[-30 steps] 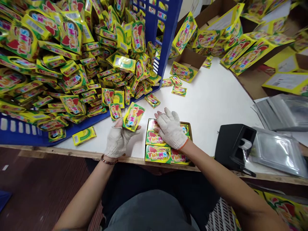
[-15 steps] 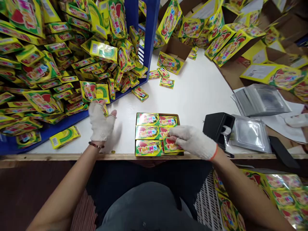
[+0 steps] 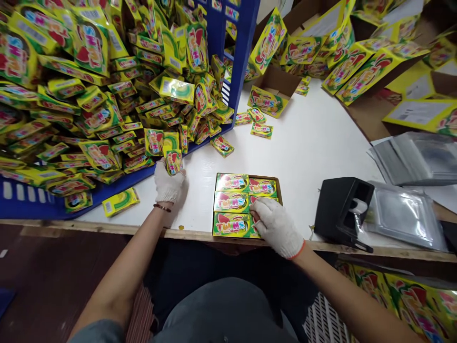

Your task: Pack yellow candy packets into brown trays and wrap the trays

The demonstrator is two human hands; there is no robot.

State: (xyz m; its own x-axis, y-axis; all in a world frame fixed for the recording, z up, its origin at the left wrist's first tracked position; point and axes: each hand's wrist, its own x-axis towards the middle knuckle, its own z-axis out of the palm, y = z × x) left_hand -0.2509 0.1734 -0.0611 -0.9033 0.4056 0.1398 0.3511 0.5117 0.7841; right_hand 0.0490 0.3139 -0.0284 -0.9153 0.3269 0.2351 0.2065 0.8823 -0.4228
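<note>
A shallow carton stands near the table's front edge, with several small green and yellow "TWINS" boxes lying in rows inside. My right hand, in a white glove with an orange cuff, is over its lower right corner. Its fingers are curled down onto a small box there, which they partly cover. To the left, my gloved left hand grips another small box upright, just in front of the blue crate. Many like boxes fill that crate.
Loose small boxes lie by the crate, and one near the front edge at left. Opened cartons pile up at the back right. A black tape dispenser and clear plastic sleeves sit at the right.
My left hand now holds a small box up from the crate's edge. My right hand has pushed its box down into the carton's lower right corner. The view has shifted left.
</note>
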